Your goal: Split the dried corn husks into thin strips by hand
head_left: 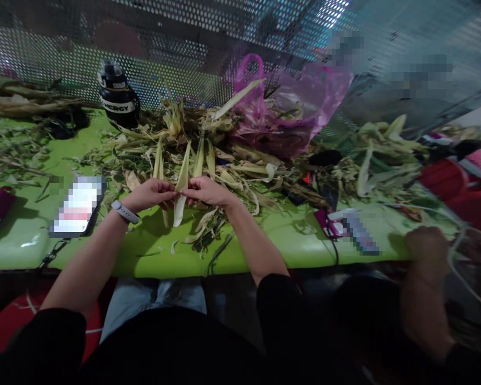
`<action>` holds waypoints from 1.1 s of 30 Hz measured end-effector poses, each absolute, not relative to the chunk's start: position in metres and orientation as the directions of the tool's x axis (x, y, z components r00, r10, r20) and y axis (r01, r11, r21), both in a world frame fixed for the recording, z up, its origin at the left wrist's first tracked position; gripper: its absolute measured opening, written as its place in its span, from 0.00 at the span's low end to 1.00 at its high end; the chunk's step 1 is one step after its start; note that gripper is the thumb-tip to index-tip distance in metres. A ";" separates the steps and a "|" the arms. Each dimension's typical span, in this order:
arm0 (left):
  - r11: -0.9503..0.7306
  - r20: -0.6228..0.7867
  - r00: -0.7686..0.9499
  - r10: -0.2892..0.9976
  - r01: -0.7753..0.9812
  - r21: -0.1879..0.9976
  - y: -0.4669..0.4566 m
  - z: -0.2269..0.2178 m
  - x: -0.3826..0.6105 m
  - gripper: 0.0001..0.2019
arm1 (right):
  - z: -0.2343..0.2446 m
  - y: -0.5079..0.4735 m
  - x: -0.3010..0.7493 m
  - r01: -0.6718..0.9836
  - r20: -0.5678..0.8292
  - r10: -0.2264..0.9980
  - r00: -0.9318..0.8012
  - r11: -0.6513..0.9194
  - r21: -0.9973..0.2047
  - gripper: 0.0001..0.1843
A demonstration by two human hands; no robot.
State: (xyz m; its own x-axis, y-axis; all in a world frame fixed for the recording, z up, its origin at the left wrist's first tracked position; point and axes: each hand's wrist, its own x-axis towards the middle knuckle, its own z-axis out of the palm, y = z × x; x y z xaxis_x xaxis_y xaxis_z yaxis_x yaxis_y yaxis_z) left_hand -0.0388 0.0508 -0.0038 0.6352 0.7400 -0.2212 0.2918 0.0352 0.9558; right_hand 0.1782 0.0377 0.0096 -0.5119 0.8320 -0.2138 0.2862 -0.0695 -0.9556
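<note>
Between my two hands, over the near part of the green table, is a pale corn husk strip (183, 174). My left hand (154, 192), with a light watch band on the wrist, pinches the strip from the left. From the right, my right hand (202, 191) pinches the same strip, its fingertips close to those of the left. The strip stands roughly upright, its upper end pointed and its lower end hanging below the fingers. Just behind the hands lie more yellow-green husk strips (199, 158) on a heap of dry husks (240, 155).
A black bottle (118, 101) and a pink plastic bag (288, 123) stand behind the heap. A lit phone (78, 206) lies left on the green table (144, 264); another phone (361, 233) lies right. At far right rests another person's hand (427, 246). A perforated screen (192, 53) rises behind.
</note>
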 end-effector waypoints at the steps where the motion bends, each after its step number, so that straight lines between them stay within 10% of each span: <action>1: 0.017 -0.224 0.643 0.732 0.311 0.950 0.050 -0.004 -0.038 0.17 | 0.010 0.037 0.179 0.297 -0.226 0.823 -0.522 -0.074 -0.952 0.18; 24: -0.185 -0.085 0.713 0.696 0.293 0.938 0.050 -0.002 -0.038 0.11 | 0.008 0.035 0.182 0.387 -0.133 0.808 -0.574 0.124 -0.914 0.12; 33: -0.395 -0.017 0.595 0.804 0.555 0.732 0.044 0.000 -0.030 0.10 | 0.012 0.026 0.165 0.800 0.050 0.891 -0.450 0.428 -0.420 0.10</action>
